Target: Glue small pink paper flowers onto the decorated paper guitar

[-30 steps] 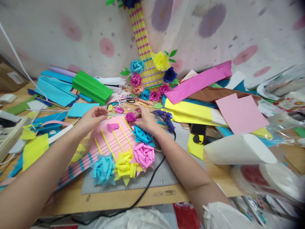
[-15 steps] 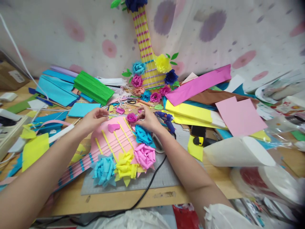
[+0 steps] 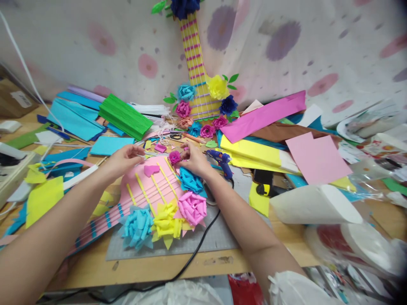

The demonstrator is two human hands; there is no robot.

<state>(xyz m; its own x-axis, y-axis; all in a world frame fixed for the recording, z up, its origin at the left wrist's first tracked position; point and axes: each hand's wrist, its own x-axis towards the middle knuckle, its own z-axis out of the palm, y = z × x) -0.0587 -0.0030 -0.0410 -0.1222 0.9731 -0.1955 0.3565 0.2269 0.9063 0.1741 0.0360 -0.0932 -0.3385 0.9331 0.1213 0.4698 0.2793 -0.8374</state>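
Observation:
A pink paper guitar (image 3: 136, 182) with yellow and blue strips and thin strings lies tilted on the grey cutting mat (image 3: 219, 237). Large crepe-paper roses in light blue (image 3: 137, 226), yellow (image 3: 167, 222), pink (image 3: 192, 207) and blue (image 3: 190, 180) run along its near and right edges. My right hand (image 3: 194, 160) pinches a small magenta paper rose (image 3: 174, 157) at the guitar's far edge. Across from it, my left hand (image 3: 129, 157) has its fingertips together; what they hold, if anything, is too small to tell. A magenta paper scrap (image 3: 151, 170) rests on the guitar.
A blue glue gun (image 3: 221, 160) lies right of my right hand, its black cord (image 3: 203, 241) crossing the mat. Behind stands a yellow paper guitar (image 3: 195, 63) with flowers. Folded crepe paper, green (image 3: 124, 116) and yellow (image 3: 254, 152), flanks the work. White rolls (image 3: 318, 205) lie at right.
The view has shifted slightly. Both hands keep nearly the same pose, the right one still at the small magenta rose.

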